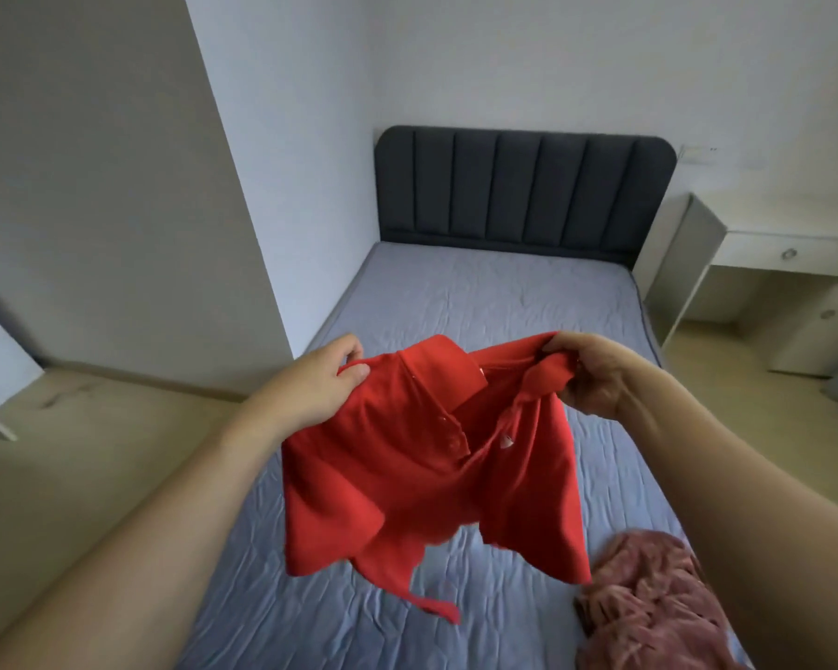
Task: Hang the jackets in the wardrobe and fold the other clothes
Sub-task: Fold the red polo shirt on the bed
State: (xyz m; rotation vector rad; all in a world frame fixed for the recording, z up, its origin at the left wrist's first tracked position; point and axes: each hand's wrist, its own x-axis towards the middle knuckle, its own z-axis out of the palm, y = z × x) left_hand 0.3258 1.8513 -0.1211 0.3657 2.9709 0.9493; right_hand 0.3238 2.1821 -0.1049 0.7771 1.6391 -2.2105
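Both arms are stretched out over the bed (480,302), and between them hangs a red polo shirt (426,476), held up in the air by its shoulders. The left hand (320,384) pinches the shirt's one shoulder, thumb lying on the front of the cloth and fingers curled behind it. The right hand (589,374) has its fingers wrapped round a bunched fold of the other shoulder, so the fabric is gathered and rumpled on that side. The collar (436,374) sits between the two hands, its buttoned placket running down the chest towards a small pale mark (perhaps a logo; it is too small to read). The lower hem dangles loose above the mattress, one corner trailing lowest near the middle of the bed, and I cannot tell for sure whether that tip touches the sheet.

The sheet is a wrinkled blue-grey, and on it, at the near right corner beneath the right forearm, lies a crumpled pink garment (649,606) in a heap. A dark grey padded headboard (523,191) stands against the far wall. To the right of the bed is a white desk (765,253) with a round knob on its drawer. On the left a tall pale panel (102,186) rises beside the bed, with light wood flooring (69,466) at its foot.
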